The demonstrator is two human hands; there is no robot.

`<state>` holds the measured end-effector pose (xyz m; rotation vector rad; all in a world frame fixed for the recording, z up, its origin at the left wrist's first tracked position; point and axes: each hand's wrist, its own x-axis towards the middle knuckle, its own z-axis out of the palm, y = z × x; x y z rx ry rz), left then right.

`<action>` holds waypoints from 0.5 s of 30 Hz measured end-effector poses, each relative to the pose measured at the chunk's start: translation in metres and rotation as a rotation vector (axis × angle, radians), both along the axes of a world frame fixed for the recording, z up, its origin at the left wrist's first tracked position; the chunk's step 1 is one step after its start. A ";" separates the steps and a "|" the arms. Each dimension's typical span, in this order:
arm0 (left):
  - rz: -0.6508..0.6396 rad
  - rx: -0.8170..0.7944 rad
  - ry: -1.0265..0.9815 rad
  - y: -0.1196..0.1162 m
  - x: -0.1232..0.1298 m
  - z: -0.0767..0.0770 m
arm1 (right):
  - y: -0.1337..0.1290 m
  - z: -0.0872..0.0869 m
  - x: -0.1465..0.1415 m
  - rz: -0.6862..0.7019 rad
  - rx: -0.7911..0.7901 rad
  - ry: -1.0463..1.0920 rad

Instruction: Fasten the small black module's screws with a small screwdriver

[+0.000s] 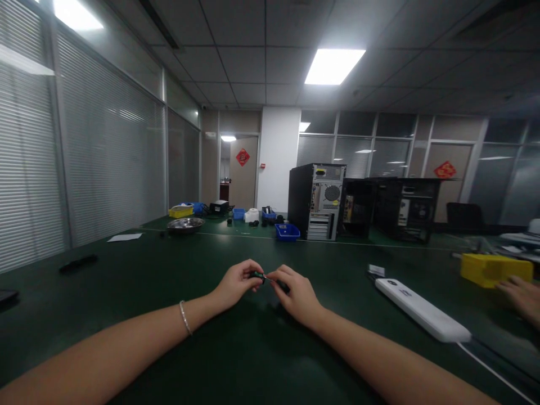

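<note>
My left hand [241,284], with a bracelet on its wrist, pinches a small green and black part [256,275] above the green tabletop. Close beside it, my right hand [295,292] is closed on what looks like a small screwdriver [283,286] with a dark handle. Its thin metal shaft points left and meets the green and black part between my fingertips. The part is too small and blurred to name, and my fingers cover some of it.
A white power strip [422,309] lies to the right. Beyond it a co-worker's hand [521,295] touches a yellow bin [495,270]. Computer towers [324,202], a blue bin [287,232] and a metal bowl [185,225] stand farther back. A dark object [78,263] lies left.
</note>
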<state>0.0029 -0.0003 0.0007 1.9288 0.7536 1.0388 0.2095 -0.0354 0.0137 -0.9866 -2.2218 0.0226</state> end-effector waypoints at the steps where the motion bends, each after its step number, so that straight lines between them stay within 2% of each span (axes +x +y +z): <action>1: -0.008 -0.008 -0.009 0.000 0.000 0.000 | 0.000 0.000 0.001 0.004 -0.003 0.000; 9: -0.055 -0.065 -0.066 0.000 -0.002 -0.002 | 0.001 -0.002 0.001 0.045 -0.018 0.069; 15: -0.039 -0.091 -0.083 0.001 0.000 -0.004 | 0.003 -0.005 -0.001 0.038 -0.036 0.101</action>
